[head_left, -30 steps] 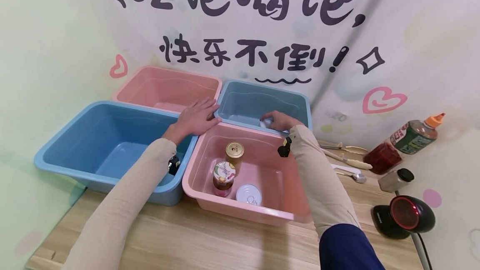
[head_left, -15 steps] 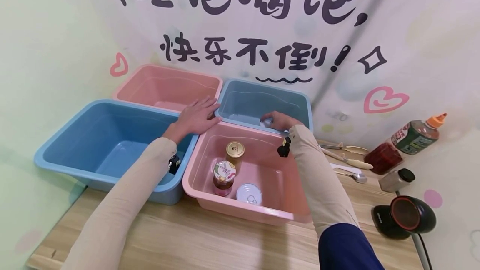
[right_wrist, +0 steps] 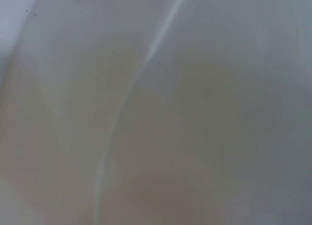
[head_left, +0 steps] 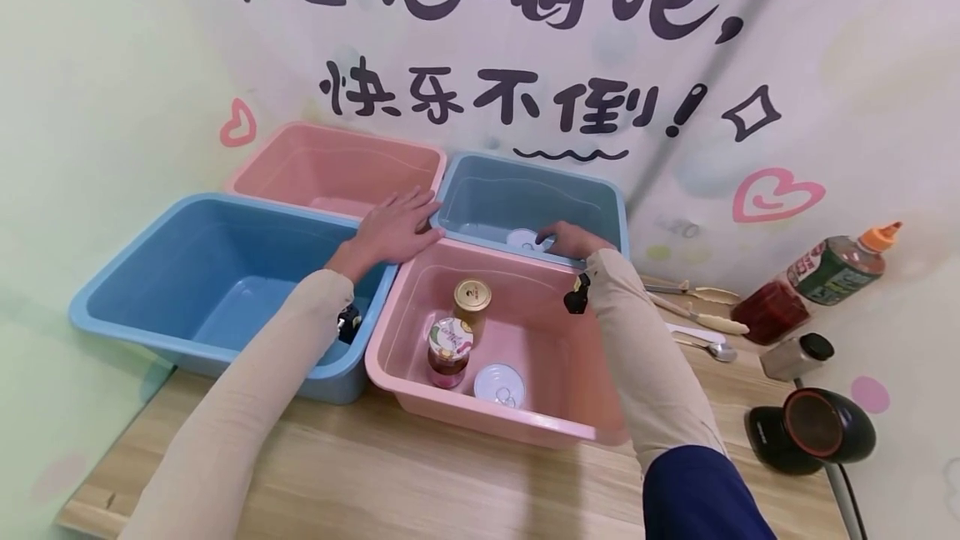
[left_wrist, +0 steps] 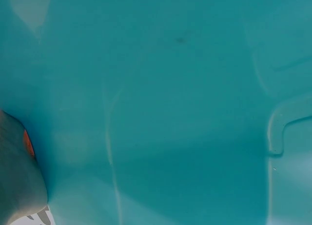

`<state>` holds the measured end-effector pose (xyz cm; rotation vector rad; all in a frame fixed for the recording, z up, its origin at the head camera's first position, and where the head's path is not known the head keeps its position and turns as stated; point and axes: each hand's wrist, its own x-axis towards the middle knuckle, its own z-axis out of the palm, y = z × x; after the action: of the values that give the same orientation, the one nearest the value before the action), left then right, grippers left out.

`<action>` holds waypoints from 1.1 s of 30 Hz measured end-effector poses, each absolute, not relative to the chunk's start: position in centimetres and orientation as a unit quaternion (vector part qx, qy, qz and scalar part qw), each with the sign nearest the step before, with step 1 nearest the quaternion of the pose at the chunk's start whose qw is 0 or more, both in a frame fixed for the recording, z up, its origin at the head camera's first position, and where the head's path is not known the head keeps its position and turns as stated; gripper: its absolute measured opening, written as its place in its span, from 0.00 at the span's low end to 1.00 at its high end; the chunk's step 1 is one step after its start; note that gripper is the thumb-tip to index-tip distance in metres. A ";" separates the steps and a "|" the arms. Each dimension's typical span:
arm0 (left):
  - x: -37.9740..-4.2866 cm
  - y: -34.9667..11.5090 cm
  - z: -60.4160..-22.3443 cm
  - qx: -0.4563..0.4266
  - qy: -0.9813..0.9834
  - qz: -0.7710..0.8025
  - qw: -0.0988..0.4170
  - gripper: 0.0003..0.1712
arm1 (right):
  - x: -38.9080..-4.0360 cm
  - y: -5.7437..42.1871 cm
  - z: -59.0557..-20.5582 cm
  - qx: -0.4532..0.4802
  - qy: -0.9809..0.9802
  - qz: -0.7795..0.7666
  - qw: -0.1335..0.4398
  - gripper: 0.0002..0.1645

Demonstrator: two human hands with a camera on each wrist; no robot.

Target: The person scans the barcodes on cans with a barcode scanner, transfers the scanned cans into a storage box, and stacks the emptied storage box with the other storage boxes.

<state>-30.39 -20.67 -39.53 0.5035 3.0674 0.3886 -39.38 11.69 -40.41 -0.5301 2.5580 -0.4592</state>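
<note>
My right hand: fingers loosely bent, gripping nothing; one can just left of it. My left hand: outstretched, empty, amid four bins.

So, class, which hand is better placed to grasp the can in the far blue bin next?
Probably the right hand: it reaches into the far blue bin, close to the can. The left hand is farther off, by that bin's left edge.
</note>
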 end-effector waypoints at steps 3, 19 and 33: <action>-30.3 -20.7 -39.2 0.162 0.979 0.126 0.003 0.40 | -39.3 12.0 -40.0 -0.202 0.935 -0.165 0.239 0.26; -30.2 -20.5 -39.1 0.162 0.979 0.123 0.004 0.40 | -37.4 13.2 -36.2 -0.262 0.930 -0.200 0.165 0.27; -30.3 -20.5 -39.1 0.166 0.979 0.122 0.001 0.40 | -32.3 12.2 -32.8 -0.343 0.904 -0.213 0.139 0.33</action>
<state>-30.28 -20.51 -39.15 0.5210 3.0719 0.3814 -32.27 12.16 -32.80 -0.9917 2.6141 -0.6146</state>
